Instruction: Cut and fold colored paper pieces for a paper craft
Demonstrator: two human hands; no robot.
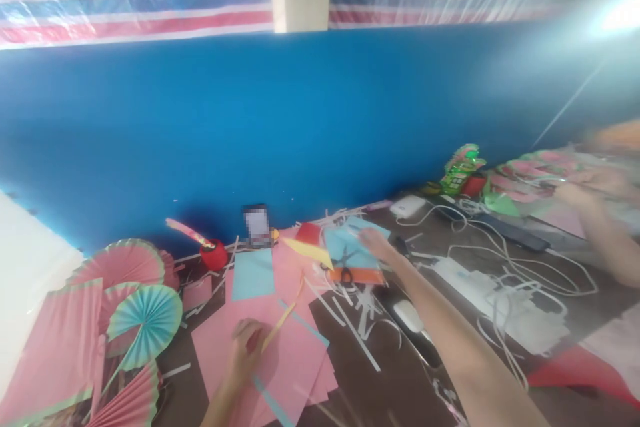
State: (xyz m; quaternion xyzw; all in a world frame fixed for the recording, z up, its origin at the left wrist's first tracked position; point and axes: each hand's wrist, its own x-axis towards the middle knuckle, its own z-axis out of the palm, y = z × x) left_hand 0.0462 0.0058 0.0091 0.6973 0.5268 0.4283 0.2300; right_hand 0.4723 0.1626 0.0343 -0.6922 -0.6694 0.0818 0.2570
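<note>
My left hand (pixel 249 345) is closed above a stack of pink paper sheets (pixel 300 363), with a narrow yellow paper strip (pixel 286 317) rising from its fingers. Something red shows at the fingers, too blurred to name. Light-blue strips also lie on the pink sheets. My right hand (pixel 379 241) reaches across to light-blue paper (pixel 356 230); motion smears its fingers, so I cannot tell whether they grip the paper. Just left of that hand, scissors (pixel 345 272) with dark handles lie over the blue paper and an orange piece (pixel 365 276). A yellow sheet (pixel 309 249) sits beside them.
Pleated paper fans (pixel 145 325) crowd the left side. A red cup-like holder (pixel 214 255) stands by the blue wall. White paper scraps (pixel 365 310), a power strip (pixel 465 283) and tangled cables spread rightward. Beyond are a green bottle (pixel 455 173) and another person's hand (pixel 575 193).
</note>
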